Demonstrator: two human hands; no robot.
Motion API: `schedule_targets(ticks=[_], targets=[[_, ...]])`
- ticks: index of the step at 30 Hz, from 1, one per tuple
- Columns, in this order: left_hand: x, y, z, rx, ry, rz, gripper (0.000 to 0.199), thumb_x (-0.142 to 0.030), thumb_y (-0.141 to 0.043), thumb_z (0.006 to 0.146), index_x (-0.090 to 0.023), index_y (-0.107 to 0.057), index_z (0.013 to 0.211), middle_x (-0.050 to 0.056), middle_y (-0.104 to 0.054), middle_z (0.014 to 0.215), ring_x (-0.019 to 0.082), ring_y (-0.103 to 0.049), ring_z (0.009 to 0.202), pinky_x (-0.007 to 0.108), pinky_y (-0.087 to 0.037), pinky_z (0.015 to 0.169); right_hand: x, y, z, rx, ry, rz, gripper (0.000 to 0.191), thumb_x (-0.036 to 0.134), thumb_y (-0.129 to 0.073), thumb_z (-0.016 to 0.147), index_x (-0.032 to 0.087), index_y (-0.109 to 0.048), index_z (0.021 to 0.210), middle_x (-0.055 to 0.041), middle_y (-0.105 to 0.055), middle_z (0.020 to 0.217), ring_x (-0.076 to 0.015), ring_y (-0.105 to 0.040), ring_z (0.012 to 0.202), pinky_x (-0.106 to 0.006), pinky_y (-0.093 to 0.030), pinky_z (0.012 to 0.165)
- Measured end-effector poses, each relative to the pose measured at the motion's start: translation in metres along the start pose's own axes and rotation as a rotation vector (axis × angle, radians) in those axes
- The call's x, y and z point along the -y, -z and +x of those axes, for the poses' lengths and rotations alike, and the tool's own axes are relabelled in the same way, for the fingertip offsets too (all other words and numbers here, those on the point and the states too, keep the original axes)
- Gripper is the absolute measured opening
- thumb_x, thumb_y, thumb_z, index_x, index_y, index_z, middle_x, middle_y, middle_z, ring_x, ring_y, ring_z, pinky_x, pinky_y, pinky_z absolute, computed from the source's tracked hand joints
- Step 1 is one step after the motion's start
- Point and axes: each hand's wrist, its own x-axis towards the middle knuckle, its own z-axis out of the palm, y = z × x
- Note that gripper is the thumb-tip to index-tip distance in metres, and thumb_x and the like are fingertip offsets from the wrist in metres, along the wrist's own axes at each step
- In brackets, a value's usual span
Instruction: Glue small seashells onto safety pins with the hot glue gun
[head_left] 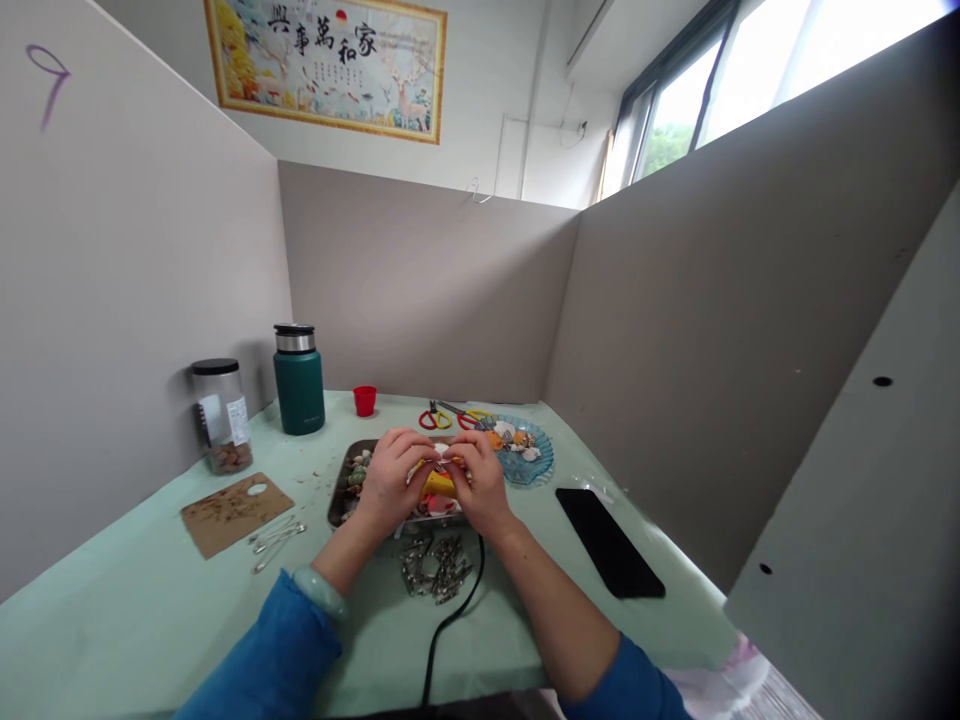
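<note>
My left hand [394,478] and my right hand [480,482] meet over a metal tray [335,497]. Thumbs and fingers of both pinch a small white piece [442,452] that looks like a shell; the fingertips partly cover it. Just below it, a yellow tool [440,485] lies over the tray, mostly hidden by my hands, so I cannot tell its kind. Shells and small stones [356,475] fill the tray's left part, and something red and pink [441,504] shows near its front edge. In front of the tray is a heap of small metal clips [439,570].
A black cord [450,618] runs to the front edge. Right are a blue glass plate [544,465] of shells and a black phone [609,540]. Scissors [435,416] and a red cup [364,401] lie behind; left stand a green bottle [298,390], jar [221,415] and cardboard [236,513].
</note>
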Motion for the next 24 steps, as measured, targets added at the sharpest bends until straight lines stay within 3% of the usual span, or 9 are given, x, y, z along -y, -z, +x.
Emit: schedule_targets(ticks=[24], targets=[[-0.001,0.0011,0.0007,0.003,-0.06,0.054,0.008,-0.017,-0.054,0.083,-0.018,-0.062,0.085,0.006,-0.065,0.088,0.021,-0.053,0.091,0.038,-0.043,0.084,-0.0009,-0.0004,-0.0003,-0.028,0.004,-0.008,0.012,0.015,-0.05,0.083,0.02,-0.058,0.09,-0.0071,-0.05,0.098,-0.019,-0.052,0.094,-0.035,-0.046,0.083]])
